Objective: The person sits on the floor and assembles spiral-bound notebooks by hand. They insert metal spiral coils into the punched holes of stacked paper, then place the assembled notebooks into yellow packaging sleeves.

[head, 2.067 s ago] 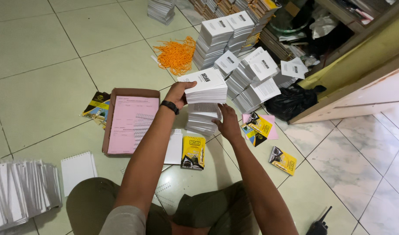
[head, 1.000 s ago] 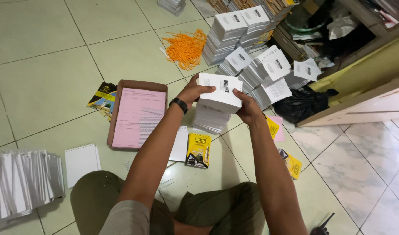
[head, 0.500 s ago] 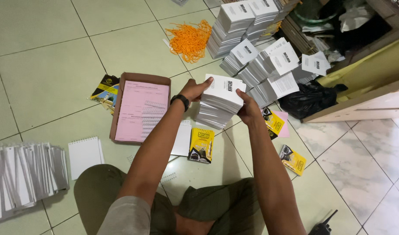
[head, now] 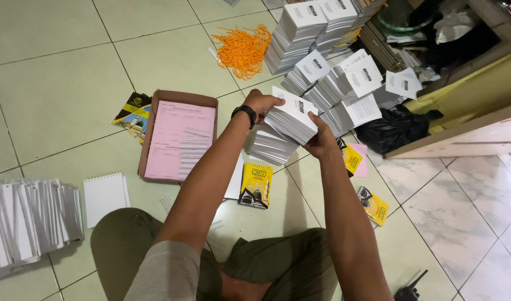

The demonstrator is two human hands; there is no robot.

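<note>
Both hands hold a thick stack of white paper pads (head: 293,116) above the floor. My left hand (head: 261,103), with a black wristband, grips its far left edge. My right hand (head: 323,142) grips the near right edge. Directly under the held stack sits a lower pile of the same white pads (head: 269,146) on the tiles. A yellow-and-black spiral notepad (head: 255,185) lies just in front of that pile.
A brown box lid with pink sheets and loose spiral wires (head: 179,137) lies to the left. More white pad stacks (head: 328,50) and orange cords (head: 244,49) lie beyond. Grey strips (head: 27,220), a blank spiral pad (head: 105,196), yellow covers (head: 373,205), a black bag (head: 393,129).
The stack in both hands has tilted and shifted slightly, staying above the lower pile. The camera has drifted, so the floor items sit lower in view.
</note>
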